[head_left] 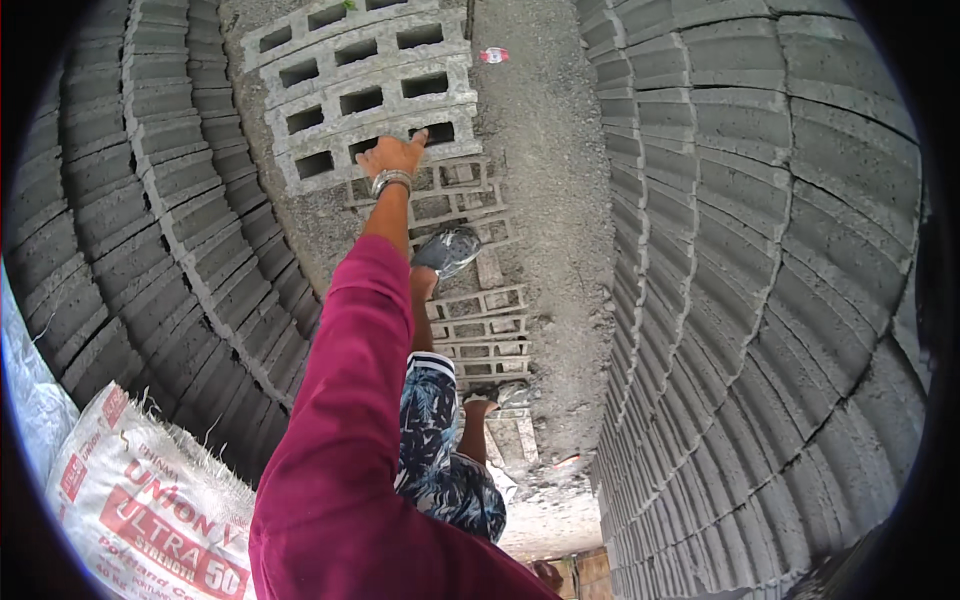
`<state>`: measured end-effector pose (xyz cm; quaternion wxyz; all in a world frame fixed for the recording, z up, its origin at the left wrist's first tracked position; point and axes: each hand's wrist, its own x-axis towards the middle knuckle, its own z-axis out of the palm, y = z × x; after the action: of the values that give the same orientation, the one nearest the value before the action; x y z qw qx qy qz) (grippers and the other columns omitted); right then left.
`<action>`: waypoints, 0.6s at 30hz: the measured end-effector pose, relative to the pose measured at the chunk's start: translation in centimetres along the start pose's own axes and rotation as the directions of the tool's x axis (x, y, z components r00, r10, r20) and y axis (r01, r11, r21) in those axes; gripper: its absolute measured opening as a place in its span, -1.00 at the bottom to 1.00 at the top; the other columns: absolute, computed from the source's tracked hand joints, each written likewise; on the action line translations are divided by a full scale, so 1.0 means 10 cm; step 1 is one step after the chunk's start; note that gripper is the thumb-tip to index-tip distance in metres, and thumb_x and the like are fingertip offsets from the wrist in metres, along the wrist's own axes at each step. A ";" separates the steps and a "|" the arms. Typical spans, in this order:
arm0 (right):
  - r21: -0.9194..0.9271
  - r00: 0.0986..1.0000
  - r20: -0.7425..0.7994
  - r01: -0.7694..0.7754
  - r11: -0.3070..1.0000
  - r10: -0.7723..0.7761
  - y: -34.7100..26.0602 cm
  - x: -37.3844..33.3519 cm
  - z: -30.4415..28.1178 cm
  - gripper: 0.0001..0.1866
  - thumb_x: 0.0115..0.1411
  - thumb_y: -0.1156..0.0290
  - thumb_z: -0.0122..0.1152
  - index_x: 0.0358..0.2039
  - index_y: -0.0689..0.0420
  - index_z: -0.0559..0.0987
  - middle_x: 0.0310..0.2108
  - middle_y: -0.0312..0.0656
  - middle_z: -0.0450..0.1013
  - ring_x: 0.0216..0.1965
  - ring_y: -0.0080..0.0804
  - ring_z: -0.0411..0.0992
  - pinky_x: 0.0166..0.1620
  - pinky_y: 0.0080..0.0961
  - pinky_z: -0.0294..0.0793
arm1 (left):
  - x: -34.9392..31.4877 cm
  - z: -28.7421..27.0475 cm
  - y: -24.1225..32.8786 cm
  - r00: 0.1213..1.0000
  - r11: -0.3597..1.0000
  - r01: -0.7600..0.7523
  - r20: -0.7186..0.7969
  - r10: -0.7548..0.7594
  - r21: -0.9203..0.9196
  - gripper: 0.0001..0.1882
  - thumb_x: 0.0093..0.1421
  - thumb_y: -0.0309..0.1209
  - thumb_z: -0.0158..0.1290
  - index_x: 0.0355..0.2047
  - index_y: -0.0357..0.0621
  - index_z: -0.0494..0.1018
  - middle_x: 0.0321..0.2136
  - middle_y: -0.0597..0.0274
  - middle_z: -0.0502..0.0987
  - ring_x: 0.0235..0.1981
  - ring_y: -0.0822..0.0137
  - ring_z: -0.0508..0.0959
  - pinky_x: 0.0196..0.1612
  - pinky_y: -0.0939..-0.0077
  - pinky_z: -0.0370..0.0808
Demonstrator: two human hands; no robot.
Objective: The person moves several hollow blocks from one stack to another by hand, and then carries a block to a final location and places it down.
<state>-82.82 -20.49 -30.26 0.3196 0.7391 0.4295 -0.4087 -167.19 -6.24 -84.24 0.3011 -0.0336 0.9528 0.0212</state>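
Left hand, fingers spread and gripping nothing, rests on the near edge of a hollow concrete block at twelve o'clock; block stacks flank it at three and nine.

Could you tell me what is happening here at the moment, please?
A person stands in a narrow lane between two stacks of grey blocks, reaching the left hand down to a hollow block in a row on the ground. The fingers rest on its edge. A printed sack lies at lower left.
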 end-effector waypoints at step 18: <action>0.109 0.864 -0.368 0.407 0.907 -0.344 -1.64 0.21 0.39 -0.26 -0.09 0.16 0.52 0.08 0.22 0.47 -0.10 0.08 0.50 -0.21 -0.02 0.54 -0.22 -0.25 0.57 | -2.98 -0.91 -0.74 0.815 0.858 -0.454 0.277 0.509 -0.241 -0.42 -0.24 0.00 0.34 -0.76 -0.41 0.47 -0.69 -0.23 0.53 -0.60 0.01 0.60 -0.43 0.12 0.50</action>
<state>-98.16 -15.92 -35.94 0.0855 0.7264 0.5748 -0.3669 -147.48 -12.69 -59.75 0.4377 0.1887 0.8604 0.1803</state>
